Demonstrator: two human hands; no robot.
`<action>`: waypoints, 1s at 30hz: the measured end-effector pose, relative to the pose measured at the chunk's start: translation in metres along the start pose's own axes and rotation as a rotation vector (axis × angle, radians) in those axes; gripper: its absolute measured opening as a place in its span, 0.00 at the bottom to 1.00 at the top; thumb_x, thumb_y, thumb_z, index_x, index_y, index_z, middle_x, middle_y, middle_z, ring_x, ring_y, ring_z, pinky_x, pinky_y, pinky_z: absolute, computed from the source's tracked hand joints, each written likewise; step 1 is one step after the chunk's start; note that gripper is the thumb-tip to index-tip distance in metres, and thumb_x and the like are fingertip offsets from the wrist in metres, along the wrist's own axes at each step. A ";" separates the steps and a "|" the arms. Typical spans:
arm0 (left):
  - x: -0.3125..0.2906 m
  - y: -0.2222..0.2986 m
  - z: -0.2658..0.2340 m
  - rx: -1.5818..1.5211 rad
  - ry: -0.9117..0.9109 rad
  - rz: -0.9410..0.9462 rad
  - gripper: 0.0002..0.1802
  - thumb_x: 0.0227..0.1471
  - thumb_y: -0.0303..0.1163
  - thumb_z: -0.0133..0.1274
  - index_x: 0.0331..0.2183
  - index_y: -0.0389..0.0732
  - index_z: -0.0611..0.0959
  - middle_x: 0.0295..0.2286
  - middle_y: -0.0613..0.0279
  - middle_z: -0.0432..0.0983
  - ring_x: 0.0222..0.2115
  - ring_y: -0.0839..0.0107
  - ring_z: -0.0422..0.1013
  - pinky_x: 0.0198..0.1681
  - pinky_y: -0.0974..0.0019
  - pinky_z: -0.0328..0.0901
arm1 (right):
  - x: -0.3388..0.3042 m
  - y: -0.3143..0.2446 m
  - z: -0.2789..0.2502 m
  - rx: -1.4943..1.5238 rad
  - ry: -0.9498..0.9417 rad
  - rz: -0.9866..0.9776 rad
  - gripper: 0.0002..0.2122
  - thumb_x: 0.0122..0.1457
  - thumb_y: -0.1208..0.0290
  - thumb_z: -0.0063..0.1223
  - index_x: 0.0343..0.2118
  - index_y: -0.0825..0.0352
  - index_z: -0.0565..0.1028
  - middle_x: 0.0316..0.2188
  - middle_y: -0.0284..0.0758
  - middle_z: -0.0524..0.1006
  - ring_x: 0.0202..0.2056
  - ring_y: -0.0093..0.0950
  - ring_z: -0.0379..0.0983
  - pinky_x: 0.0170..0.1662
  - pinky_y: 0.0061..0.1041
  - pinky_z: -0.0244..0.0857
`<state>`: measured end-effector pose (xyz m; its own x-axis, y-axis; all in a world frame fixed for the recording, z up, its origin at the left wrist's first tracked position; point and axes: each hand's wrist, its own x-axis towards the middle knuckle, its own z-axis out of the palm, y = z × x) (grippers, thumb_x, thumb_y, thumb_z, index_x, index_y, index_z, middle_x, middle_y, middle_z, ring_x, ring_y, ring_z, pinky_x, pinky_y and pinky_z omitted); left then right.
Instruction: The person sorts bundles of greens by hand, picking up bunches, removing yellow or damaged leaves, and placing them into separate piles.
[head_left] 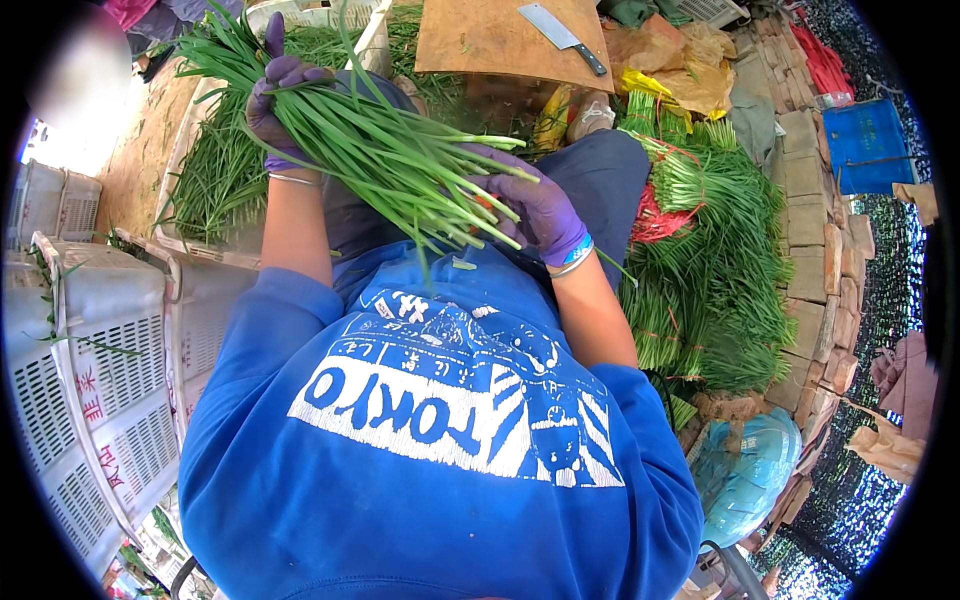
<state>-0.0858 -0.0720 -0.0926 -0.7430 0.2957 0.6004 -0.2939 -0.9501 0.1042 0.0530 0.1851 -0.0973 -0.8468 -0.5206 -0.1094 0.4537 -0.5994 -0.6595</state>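
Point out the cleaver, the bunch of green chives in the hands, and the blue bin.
cleaver (553, 30): head view, on the flat of its blade.
bunch of green chives (375, 150): head view, mid-length of the stalks.
blue bin (865, 140): head view, on its side wall.

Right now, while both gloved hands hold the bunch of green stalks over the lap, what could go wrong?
1. The bunch of green stalks looks loose; only the left hand and right hand grip it, so stalks may slip out onto the lap.
2. Stalks that fall right could mix into the tied bundles.
3. The cleaver lies unguarded on the wooden board, a possible hazard when reaching forward.
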 end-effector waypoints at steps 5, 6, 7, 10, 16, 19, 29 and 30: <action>-0.001 0.000 -0.003 -0.014 -0.014 0.005 0.38 0.38 0.24 0.45 0.54 0.42 0.56 0.23 0.76 0.61 0.27 0.80 0.63 0.43 0.68 0.56 | -0.005 -0.002 0.003 0.019 -0.132 0.036 0.34 0.45 0.78 0.49 0.56 0.70 0.48 0.49 0.45 0.63 0.36 0.24 0.72 0.24 0.10 0.66; -0.001 0.000 -0.003 -0.025 -0.017 0.009 0.38 0.38 0.24 0.45 0.54 0.42 0.56 0.23 0.76 0.61 0.27 0.80 0.63 0.43 0.68 0.56 | -0.004 -0.002 -0.006 0.030 -0.253 0.084 0.36 0.43 0.80 0.51 0.56 0.68 0.47 0.50 0.44 0.62 0.28 0.20 0.72 0.21 0.09 0.64; -0.001 0.001 -0.003 -0.014 -0.028 0.001 0.38 0.38 0.24 0.46 0.54 0.42 0.55 0.23 0.76 0.61 0.27 0.80 0.63 0.43 0.68 0.56 | -0.005 -0.001 -0.007 -0.072 -0.234 0.074 0.36 0.43 0.79 0.51 0.56 0.67 0.47 0.50 0.44 0.62 0.26 0.19 0.72 0.20 0.09 0.63; 0.002 0.002 -0.013 0.010 -0.038 -0.027 0.38 0.38 0.25 0.46 0.54 0.43 0.55 0.23 0.76 0.61 0.28 0.80 0.63 0.43 0.67 0.56 | -0.008 0.007 -0.004 -0.247 -0.146 -0.002 0.36 0.42 0.81 0.52 0.57 0.64 0.48 0.49 0.40 0.64 0.23 0.16 0.71 0.21 0.09 0.63; -0.003 -0.008 0.004 0.106 0.111 0.068 0.40 0.37 0.21 0.49 0.54 0.39 0.54 0.25 0.75 0.64 0.27 0.80 0.63 0.41 0.71 0.55 | -0.004 0.013 -0.003 -0.527 0.002 -0.220 0.37 0.40 0.83 0.55 0.56 0.65 0.51 0.47 0.38 0.66 0.32 0.13 0.68 0.31 0.09 0.61; -0.002 -0.007 0.006 0.119 0.074 0.078 0.40 0.37 0.21 0.49 0.54 0.39 0.53 0.26 0.75 0.65 0.27 0.80 0.63 0.41 0.71 0.56 | -0.007 0.010 0.000 -0.436 -0.072 -0.239 0.38 0.41 0.82 0.55 0.56 0.64 0.49 0.47 0.38 0.67 0.34 0.12 0.67 0.32 0.08 0.59; 0.000 -0.009 0.002 0.160 0.089 0.029 0.40 0.38 0.22 0.46 0.55 0.41 0.52 0.25 0.72 0.65 0.28 0.78 0.64 0.43 0.69 0.55 | 0.008 0.025 -0.011 -1.133 0.462 -0.674 0.28 0.41 0.83 0.55 0.49 0.63 0.64 0.28 0.35 0.77 0.34 0.26 0.73 0.40 0.23 0.64; -0.001 -0.007 0.000 0.157 0.077 0.014 0.41 0.38 0.22 0.46 0.55 0.41 0.51 0.25 0.72 0.64 0.28 0.78 0.63 0.43 0.69 0.55 | 0.008 0.019 -0.006 -1.249 0.472 -0.789 0.25 0.39 0.84 0.56 0.45 0.63 0.68 0.25 0.34 0.77 0.30 0.27 0.73 0.37 0.23 0.65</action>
<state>-0.0833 -0.0651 -0.0937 -0.7921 0.2832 0.5407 -0.1899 -0.9562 0.2226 0.0534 0.1732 -0.1147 -0.8677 0.0481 0.4948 -0.4433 0.3759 -0.8138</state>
